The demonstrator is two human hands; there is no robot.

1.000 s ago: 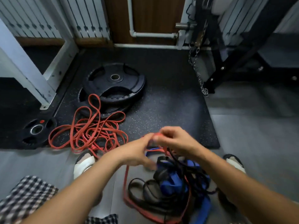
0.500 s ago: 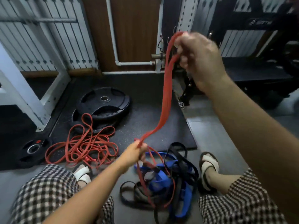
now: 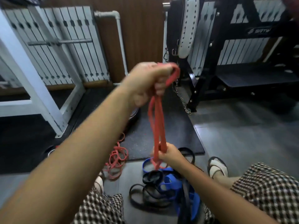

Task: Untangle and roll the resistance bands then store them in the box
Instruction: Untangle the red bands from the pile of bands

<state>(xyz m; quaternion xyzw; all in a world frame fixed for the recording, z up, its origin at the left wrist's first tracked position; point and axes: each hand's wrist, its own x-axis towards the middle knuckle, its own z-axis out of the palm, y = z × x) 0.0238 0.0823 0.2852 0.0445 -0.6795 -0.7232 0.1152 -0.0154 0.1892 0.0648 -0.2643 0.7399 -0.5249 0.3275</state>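
Above tangled blue and black bands [image 3: 170, 181], left hand [image 3: 148, 81] and right hand [image 3: 169, 153] each grip one red band [image 3: 157, 120].

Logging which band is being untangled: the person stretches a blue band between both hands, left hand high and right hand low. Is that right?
Not quite. The head view shows a red band, not a blue one, stretched between the left hand high and the right hand low. The blue bands lie on the floor.
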